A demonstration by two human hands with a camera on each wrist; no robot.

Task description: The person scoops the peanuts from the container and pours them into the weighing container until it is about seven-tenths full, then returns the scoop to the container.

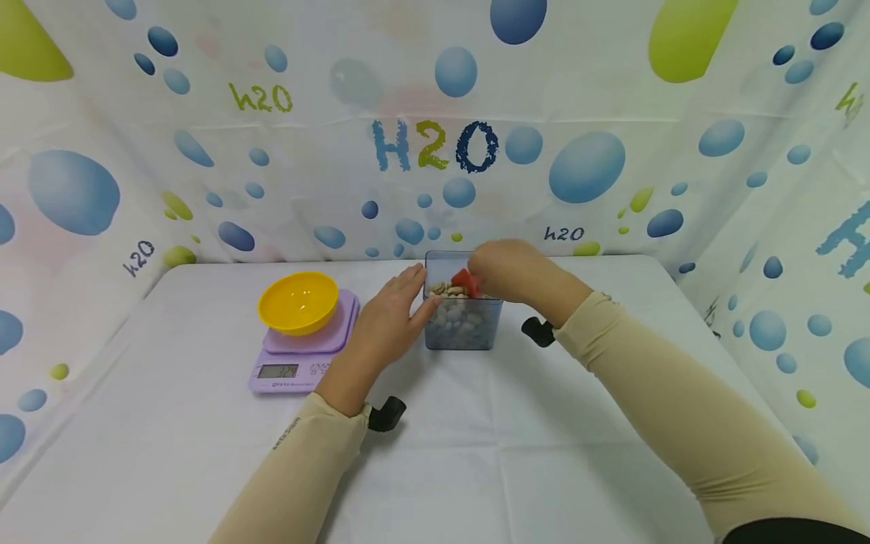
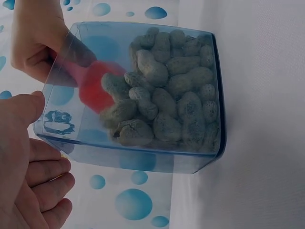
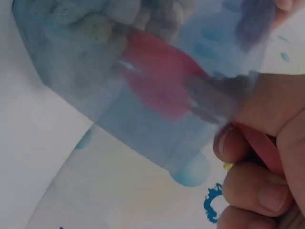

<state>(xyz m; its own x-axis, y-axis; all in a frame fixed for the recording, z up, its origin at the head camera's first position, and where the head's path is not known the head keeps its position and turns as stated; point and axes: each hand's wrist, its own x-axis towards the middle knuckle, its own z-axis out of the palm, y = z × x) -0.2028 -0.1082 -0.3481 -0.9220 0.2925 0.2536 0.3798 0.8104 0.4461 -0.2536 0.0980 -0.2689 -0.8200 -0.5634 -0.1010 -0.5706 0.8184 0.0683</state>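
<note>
Right grip [image 1: 506,273] closed around a red scoop [image 2: 97,88], its head among the peanuts [image 1: 445,290].

The scoop's handle is held in curled fingers; its head sits just left of and below that grip, inside a see-through blue box [image 1: 446,264] that stands between both grips on the white surface [image 1: 442,461]. The left grip [image 1: 393,311] is loose, its fingers extended beside the box's near left rim, its thumb toward the front; whether it touches the wall I cannot tell. Left of this grip, apart from the box, is a purple scale [image 1: 309,346] with a yellow bowl [image 1: 299,304] on it. Beyond both grips hangs a bubble-patterned sheet [image 1: 584,98].
</note>
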